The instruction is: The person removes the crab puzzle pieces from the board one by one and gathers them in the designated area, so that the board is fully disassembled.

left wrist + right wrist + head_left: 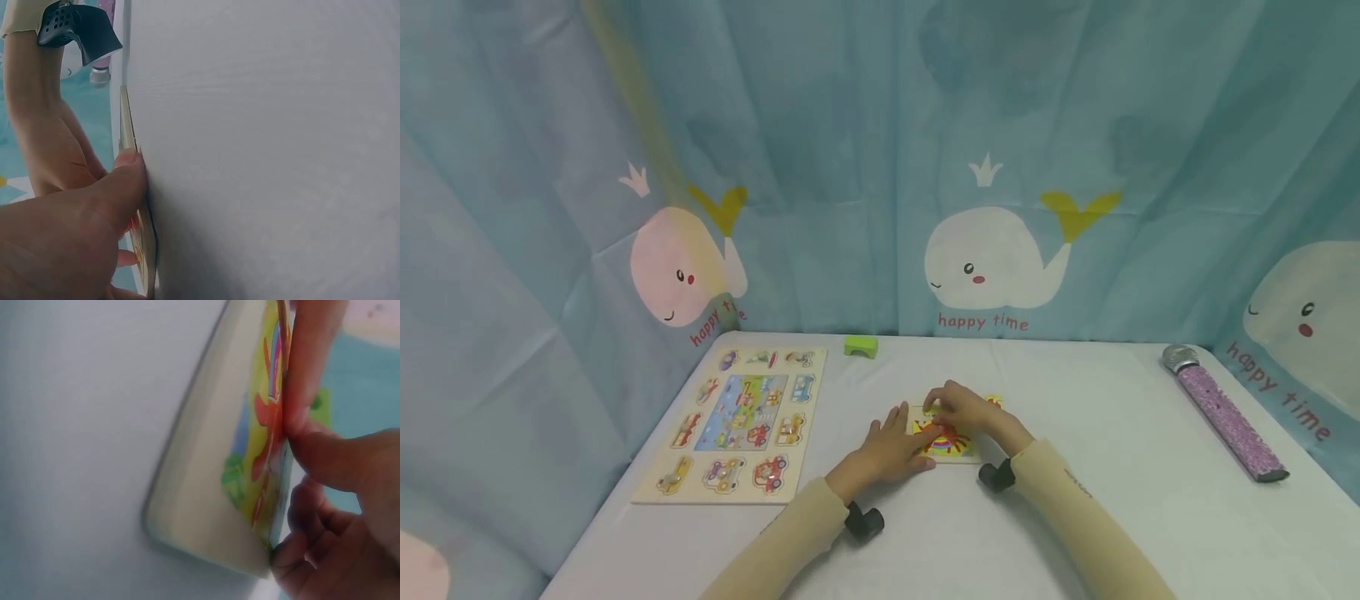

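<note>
A small square wooden board [972,457] with a red crab picture on yellow lies flat on the table. My left hand [891,450] rests at its left side, thumb at the near edge and a finger across the picture. In the left wrist view the left thumb [128,175] touches the board's edge [126,112]. Over the board's upper part is my right hand [966,410], its fingers bent down onto the picture. The right wrist view shows the right fingers [306,537] at the rim of the board [206,506]. A small red and yellow piece [994,401] lies beyond the right hand.
A larger wooden puzzle board [651,487] with vehicle pieces lies at the left. A green block [861,347] stands near the back edge. A glittery pink microphone [1228,421] lies at the right. Behind the table hangs a blue whale curtain [820,167].
</note>
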The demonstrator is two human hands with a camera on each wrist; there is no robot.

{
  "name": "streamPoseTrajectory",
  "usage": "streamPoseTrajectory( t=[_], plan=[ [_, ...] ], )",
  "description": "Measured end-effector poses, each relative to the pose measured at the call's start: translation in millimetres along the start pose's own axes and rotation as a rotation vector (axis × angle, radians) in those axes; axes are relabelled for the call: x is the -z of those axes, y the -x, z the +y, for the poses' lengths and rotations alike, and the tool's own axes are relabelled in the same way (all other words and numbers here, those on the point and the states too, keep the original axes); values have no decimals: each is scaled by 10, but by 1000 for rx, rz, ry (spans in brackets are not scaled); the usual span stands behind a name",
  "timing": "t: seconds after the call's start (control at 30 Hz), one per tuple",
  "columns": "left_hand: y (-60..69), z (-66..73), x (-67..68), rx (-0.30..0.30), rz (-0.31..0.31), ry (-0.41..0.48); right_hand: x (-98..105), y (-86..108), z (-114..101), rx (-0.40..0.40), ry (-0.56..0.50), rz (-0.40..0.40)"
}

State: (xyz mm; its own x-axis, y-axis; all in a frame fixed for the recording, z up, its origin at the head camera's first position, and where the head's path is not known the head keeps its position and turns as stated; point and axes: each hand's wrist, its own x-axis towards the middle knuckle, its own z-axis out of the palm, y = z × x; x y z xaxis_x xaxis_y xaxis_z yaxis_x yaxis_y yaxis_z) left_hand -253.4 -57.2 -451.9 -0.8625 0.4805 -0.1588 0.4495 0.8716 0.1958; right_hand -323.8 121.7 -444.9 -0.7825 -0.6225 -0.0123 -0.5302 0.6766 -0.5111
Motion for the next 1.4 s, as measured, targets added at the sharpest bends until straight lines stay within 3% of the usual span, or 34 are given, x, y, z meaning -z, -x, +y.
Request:
streamPoseTrajectory(
  t=[0.2,0.47,0.73,1.13,1.4],
  plan=[
    [24,10,15,-9,7,0,-17,-12,22,42,34,36],
    [27,27,34,13,-6,-17,-37,-22,40,-2,45,71],
    [6,11,24,13,-23,2,-23,4,106,-32,-95,108],
    [6,22,11,23,-36,-12,-2,50,153,0,-105,104],
    [2,16,25,2,-38,-11,32,40,214,-109,-276,126]
  ],
)
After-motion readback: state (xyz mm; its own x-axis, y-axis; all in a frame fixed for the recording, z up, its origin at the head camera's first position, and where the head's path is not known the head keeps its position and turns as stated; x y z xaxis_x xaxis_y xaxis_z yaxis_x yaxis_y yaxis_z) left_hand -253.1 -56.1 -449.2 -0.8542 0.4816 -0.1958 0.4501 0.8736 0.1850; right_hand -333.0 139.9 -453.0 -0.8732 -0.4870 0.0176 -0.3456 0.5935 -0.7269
